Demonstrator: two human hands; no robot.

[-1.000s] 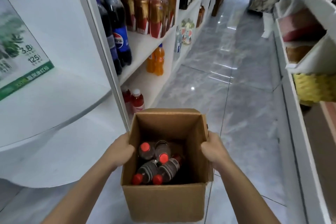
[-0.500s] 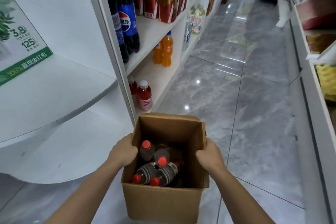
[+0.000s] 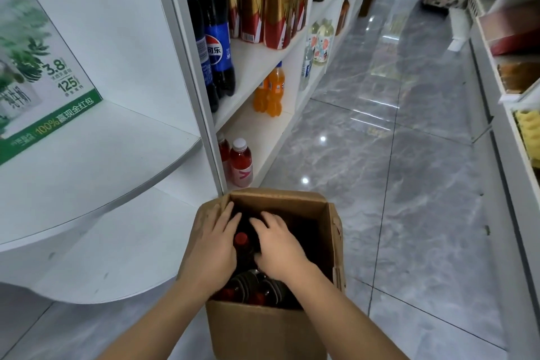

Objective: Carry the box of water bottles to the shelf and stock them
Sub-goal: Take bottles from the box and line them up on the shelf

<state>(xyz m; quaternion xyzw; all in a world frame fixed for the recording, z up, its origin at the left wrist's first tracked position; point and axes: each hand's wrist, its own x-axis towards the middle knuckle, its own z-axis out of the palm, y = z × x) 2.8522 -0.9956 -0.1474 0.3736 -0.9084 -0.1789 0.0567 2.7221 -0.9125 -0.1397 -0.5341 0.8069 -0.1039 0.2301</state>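
While box (image 3: 263,327) sits low, left hand (image 3: 211,245), right hand (image 3: 277,245) flank bottle (image 3: 242,242)

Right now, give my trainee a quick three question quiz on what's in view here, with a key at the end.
1. True or false: both hands are inside the cardboard box.
2. Which bottles stand on the lowest shelf nearest the box? A) orange B) red with white caps C) dark cola
3. Fill in: the bottle between the left hand and right hand has a ___ cap.

Key: 1 true. 2 B, the red bottles. 3 red, on the red-capped bottle.
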